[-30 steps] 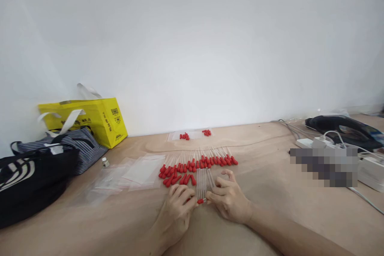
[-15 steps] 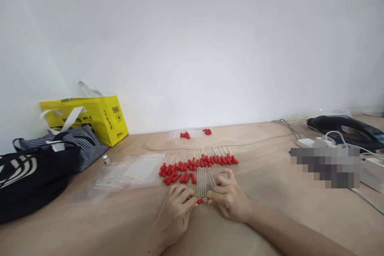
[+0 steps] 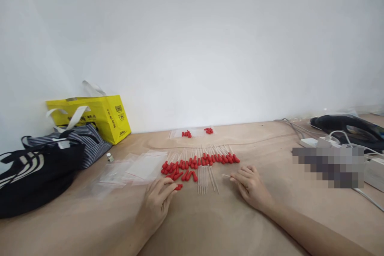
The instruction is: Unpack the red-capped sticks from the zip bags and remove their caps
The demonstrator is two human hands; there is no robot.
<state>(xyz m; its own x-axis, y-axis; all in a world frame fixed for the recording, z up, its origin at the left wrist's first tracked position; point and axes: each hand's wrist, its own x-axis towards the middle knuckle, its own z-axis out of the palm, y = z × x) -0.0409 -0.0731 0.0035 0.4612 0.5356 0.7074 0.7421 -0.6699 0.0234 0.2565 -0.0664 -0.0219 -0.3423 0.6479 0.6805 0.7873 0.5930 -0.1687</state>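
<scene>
A row of clear droppers with red rubber bulbs (image 3: 207, 159) lies across the wooden table. In front of it are loose red bulbs (image 3: 183, 175) and several bare clear tubes (image 3: 204, 180). My left hand (image 3: 157, 203) pinches one red bulb (image 3: 179, 187) at its fingertips, near the loose bulbs. My right hand (image 3: 251, 186) pinches a bare clear tube (image 3: 226, 176) just right of the tube pile. The two hands are apart.
Clear plastic bags (image 3: 138, 169) lie left of the bulbs, with a small vial (image 3: 109, 157) beside them. A yellow bag (image 3: 96, 117), a striped bag (image 3: 75, 144) and a black bag (image 3: 33, 174) stand at the left. More bagged droppers (image 3: 196, 131) lie by the wall. Power strips, cables and a black device (image 3: 351, 128) are at the right.
The hands held one dropper together near the table's front. They have pulled apart: the left hand went left with the red bulb, the right hand went right with the clear tube.
</scene>
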